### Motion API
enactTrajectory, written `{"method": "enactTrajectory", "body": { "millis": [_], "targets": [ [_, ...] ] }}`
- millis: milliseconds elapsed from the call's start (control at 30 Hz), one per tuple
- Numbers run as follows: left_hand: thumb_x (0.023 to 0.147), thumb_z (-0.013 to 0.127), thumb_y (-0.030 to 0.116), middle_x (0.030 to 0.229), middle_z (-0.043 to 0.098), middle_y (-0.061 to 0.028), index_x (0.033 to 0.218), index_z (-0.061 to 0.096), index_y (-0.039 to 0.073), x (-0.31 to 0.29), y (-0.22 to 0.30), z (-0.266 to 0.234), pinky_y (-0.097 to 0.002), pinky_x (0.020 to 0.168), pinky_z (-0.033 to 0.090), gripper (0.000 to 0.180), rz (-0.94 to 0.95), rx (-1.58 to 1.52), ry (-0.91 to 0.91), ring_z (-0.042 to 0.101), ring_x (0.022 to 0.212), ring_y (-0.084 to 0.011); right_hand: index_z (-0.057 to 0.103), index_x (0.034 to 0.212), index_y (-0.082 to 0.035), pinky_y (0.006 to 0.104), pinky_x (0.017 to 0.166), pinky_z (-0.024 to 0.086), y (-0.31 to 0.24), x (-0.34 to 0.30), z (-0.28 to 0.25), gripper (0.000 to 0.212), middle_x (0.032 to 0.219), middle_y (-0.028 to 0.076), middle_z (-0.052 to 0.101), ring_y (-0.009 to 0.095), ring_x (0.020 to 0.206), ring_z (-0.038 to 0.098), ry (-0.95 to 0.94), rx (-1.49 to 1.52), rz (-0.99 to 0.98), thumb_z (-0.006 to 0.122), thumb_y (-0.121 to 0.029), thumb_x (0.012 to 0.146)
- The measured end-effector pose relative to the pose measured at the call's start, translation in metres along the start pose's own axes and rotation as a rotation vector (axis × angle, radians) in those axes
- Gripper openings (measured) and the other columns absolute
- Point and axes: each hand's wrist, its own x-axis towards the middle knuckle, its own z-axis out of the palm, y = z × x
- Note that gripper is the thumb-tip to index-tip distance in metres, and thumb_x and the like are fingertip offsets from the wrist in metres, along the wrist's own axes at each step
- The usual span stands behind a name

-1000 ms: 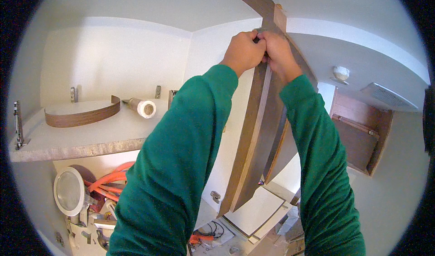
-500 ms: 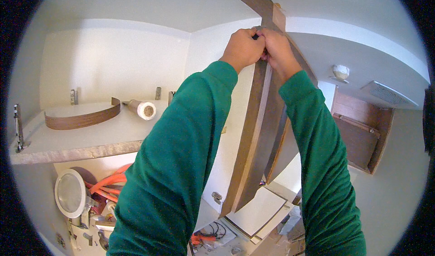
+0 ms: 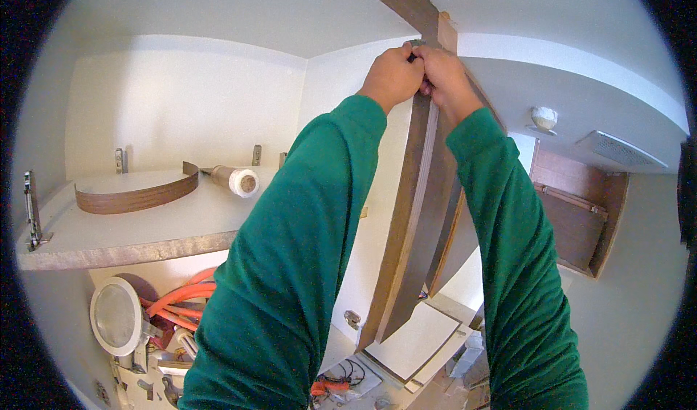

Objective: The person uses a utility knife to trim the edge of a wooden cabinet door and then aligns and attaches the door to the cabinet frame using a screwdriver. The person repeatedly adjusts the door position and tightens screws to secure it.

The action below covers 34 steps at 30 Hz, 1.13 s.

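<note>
Both arms are raised in green sleeves, and the hands meet near the top of a tall brown wooden cabinet panel (image 3: 414,192). My left hand (image 3: 392,77) is closed, its fingers pinched against those of my right hand (image 3: 444,77), which is closed too. A small dark thing (image 3: 415,45) shows between the fingertips, mostly covered by them, and I cannot make out its kind. Just above the hands, a brown wooden crosspiece (image 3: 392,2) meets the upright panel.
On the left shelf (image 3: 145,254) lie a curled wood-grain edging strip (image 3: 138,198) and a cartridge-like tube (image 3: 236,180). Metal hinges (image 3: 30,206) stand along it. Below are a round lamp fitting (image 3: 117,315) and orange hoses (image 3: 178,302). White boards (image 3: 414,341) lie lower down.
The hands stay together at the same spot by the panel's top. The view has shifted slightly, so the shelf and its things appear a little lower and farther right.
</note>
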Motion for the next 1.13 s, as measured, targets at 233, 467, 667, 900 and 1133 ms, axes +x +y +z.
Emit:
{"method": "enactTrajectory", "body": {
  "millis": [233, 467, 667, 900, 1133],
  "targets": [
    [0.093, 0.05, 0.031, 0.115, 0.067, -0.0298, 0.134, 0.058, -0.002, 0.011, -0.006, 0.001, -0.0474, 0.094, 0.052, 0.053, 0.015, 0.037, -0.032, 0.065, 0.108, -0.0455, 0.069, 0.083, -0.006, 0.0338, 0.04, 0.036, -0.007, 0.009, 0.004, 0.026, 0.064, 0.006, 0.059, 0.017, 0.047, 0.051, 0.044, -0.05, 0.045, 0.06, -0.027, 0.095],
    [0.092, 0.054, 0.028, 0.108, 0.07, -0.0279, 0.126, 0.061, -0.001, -0.016, 0.007, -0.003, -0.0451, 0.089, 0.053, 0.045, 0.012, -0.102, 0.069, 0.067, 0.102, -0.0421, 0.067, 0.084, -0.006, 0.0343, 0.042, 0.039, 0.0, 0.001, -0.01, 0.024, 0.064, 0.007, 0.06, 0.017, 0.046, 0.052, -0.066, -0.09, -0.028, 0.061, -0.026, 0.094],
    [0.092, 0.056, 0.026, 0.097, 0.071, -0.0261, 0.111, 0.066, 0.001, -0.019, 0.001, 0.001, -0.0462, 0.084, 0.053, 0.033, -0.076, -0.388, 0.213, 0.069, 0.094, -0.0407, 0.068, 0.093, 0.0, 0.0364, 0.057, 0.052, 0.019, -0.039, -0.082, 0.029, 0.082, 0.013, 0.067, 0.022, 0.062, 0.064, 0.178, -0.176, -0.443, 0.055, -0.026, 0.096],
    [0.091, 0.057, 0.02, 0.096, 0.069, -0.0194, 0.099, 0.071, 0.004, -0.019, -0.021, -0.009, -0.0469, 0.081, 0.053, 0.023, 0.135, 0.192, 0.392, 0.066, 0.087, -0.0388, 0.056, 0.126, 0.002, 0.0372, 0.065, 0.061, 0.061, -0.257, -0.168, 0.041, 0.109, 0.019, 0.069, 0.027, 0.077, 0.072, 0.237, 0.552, 0.201, 0.047, -0.029, 0.101],
    [0.089, 0.064, 0.017, 0.099, 0.07, -0.0195, 0.103, 0.072, 0.002, -0.006, -0.019, -0.007, -0.0406, 0.081, 0.055, 0.022, 0.334, 0.234, 0.314, 0.069, 0.086, -0.0323, 0.07, 0.096, -0.004, 0.0327, 0.064, 0.056, 0.313, -0.632, -0.302, 0.036, 0.082, 0.008, 0.07, 0.019, 0.072, 0.067, -0.683, -0.208, 0.974, 0.056, -0.038, 0.097]
  ]
}}
